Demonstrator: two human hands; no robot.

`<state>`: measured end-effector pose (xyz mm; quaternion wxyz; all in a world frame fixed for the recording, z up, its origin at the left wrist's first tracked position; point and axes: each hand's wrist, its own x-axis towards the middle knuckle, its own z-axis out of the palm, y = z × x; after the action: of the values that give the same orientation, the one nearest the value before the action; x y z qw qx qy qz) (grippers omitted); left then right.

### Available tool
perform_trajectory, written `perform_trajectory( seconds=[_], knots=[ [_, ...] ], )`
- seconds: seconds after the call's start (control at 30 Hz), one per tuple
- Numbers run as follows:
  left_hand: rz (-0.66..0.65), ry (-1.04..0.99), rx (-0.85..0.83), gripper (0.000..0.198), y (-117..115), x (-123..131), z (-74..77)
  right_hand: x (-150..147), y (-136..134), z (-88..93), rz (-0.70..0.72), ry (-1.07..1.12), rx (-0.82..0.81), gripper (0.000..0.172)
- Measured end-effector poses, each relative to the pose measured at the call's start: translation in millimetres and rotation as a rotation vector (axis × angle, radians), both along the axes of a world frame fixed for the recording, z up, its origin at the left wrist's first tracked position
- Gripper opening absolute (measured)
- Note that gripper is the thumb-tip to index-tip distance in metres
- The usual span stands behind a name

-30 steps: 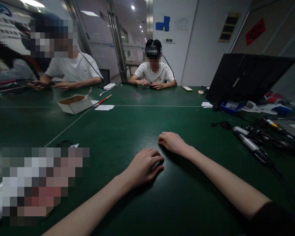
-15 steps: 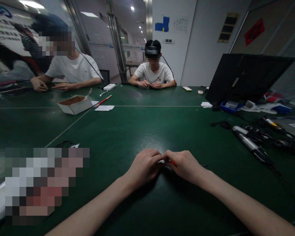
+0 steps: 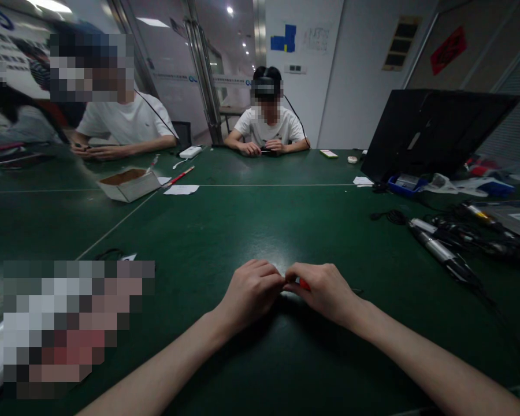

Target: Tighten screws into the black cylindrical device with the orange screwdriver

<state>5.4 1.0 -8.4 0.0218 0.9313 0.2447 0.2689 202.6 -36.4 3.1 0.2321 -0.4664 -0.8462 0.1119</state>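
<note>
Table [image 3: 260, 219] spreads dark green beneath work that looks under way, though how much is done or left I can't judge. The left hand [image 3: 255, 289] curves inward, its grip hidden from me, apparently meeting the right hand [image 3: 327, 287], which is closed narrowly around a small red thing [image 3: 304, 283], mostly covered.

The desk [image 3: 251, 225] is dark green with pale lines [image 3: 260, 185]. The piece [image 3: 304, 283] in the fingers [image 3: 298, 270] is red-orange, the monitor [image 3: 437, 133] black.
</note>
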Motion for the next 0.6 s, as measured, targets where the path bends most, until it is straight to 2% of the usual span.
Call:
perform_trajectory(
  seconds=[0.27, 0.6],
  knots=[
    [-0.002, -0.134, 0.031, 0.019, 2.3, -2.4, 0.9, 1.4, -1.2, 3.2, 0.047, 0.132, 0.059, 0.011],
    [-0.025, -0.213, 0.088, 0.020, 3.0, -1.7, 1.5, 1.6, -1.0, 3.3, 0.035, 0.132, 0.130, 0.011]
  ],
)
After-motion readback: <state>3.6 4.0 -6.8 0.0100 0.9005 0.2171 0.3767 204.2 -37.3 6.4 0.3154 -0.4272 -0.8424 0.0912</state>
